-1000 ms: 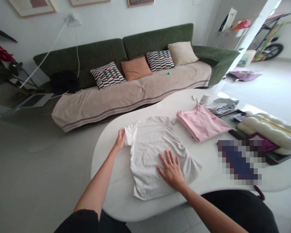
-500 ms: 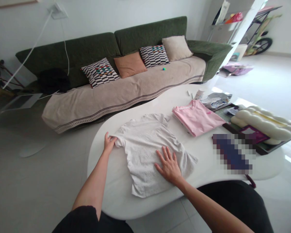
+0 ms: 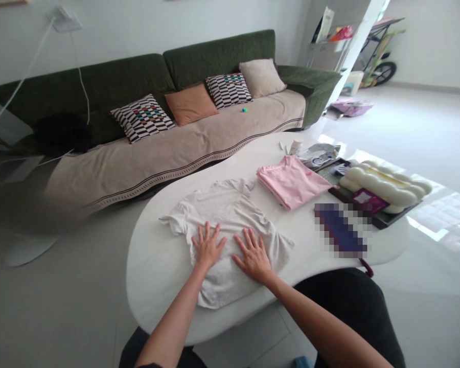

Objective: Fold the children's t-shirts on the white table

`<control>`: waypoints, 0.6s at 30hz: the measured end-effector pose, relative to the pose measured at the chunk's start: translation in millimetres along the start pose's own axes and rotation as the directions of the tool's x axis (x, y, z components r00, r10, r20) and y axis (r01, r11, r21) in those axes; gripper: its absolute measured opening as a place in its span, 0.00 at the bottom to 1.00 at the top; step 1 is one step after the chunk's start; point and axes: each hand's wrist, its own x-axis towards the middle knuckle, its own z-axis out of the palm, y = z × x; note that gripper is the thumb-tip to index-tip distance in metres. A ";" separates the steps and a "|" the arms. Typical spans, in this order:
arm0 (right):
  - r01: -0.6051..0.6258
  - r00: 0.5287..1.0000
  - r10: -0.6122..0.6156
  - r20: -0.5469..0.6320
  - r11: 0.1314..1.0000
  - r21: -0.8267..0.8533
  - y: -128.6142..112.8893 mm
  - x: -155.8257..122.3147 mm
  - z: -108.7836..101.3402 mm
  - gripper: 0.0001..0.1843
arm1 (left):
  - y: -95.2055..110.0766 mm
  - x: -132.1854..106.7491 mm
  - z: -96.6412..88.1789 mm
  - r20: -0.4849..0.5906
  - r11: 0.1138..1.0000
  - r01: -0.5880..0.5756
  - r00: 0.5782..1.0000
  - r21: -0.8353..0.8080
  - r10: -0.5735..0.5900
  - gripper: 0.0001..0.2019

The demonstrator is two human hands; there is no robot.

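Observation:
A light grey T-shirt [image 3: 230, 209] lies spread on the white table [image 3: 153, 276], its collar end away from me and some wrinkles across it. My left hand [image 3: 208, 249] rests flat on the middle of the shirt with fingers spread. Beside it, a short way to the right, my right hand [image 3: 253, 257] also lies flat on the cloth, fingers apart. Neither hand grips the fabric. Just beyond the shirt on the right sits a folded pink shirt [image 3: 295, 179], which neither hand touches.
Right of the pink shirt, a dark tray [image 3: 383, 221] carries a cream, puffy tissue-box-like object [image 3: 385, 184] and a purple packet [image 3: 370, 200]. A blurred-out dark blue item [image 3: 339, 230] lies nearer me. A green sofa [image 3: 218, 48] with several cushions stands behind the table.
My left hand has let go of the shirt's left sleeve and moved right onto its middle, now flat. My right hand stays flat on the shirt. The view has shifted slightly to the right.

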 end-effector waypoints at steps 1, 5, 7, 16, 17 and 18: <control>0.019 1.000 -0.020 0.006 0.998 0.054 4.9 0.1 -3.1 0.34 | 1.7 -2.4 2.7 0.009 1.000 0.022 1.000 0.016 -0.022 0.27; -0.048 0.986 0.093 -0.141 0.956 0.290 53.1 -6.5 -26.9 0.23 | -2.1 0.2 2.9 0.034 0.999 0.022 0.999 0.049 -0.023 0.28; -0.229 0.923 0.303 -0.237 0.928 0.294 85.5 -14.4 -39.7 0.22 | -2.6 2.0 2.4 0.032 0.997 0.036 0.999 0.061 -0.038 0.29; -0.355 0.928 0.367 -0.066 0.924 0.141 142.8 -33.6 -68.3 0.14 | -3.5 -4.0 5.4 0.006 0.990 0.129 0.992 0.065 -0.129 0.34; -0.371 0.922 0.381 -0.070 0.920 0.127 146.9 -34.3 -72.7 0.14 | -4.1 -5.3 4.1 0.017 0.987 0.146 0.989 0.069 -0.147 0.34; -0.382 0.918 0.390 -0.068 0.918 0.110 151.1 -35.3 -77.2 0.15 | -4.2 -6.8 2.4 0.031 0.985 0.159 0.986 0.071 -0.162 0.33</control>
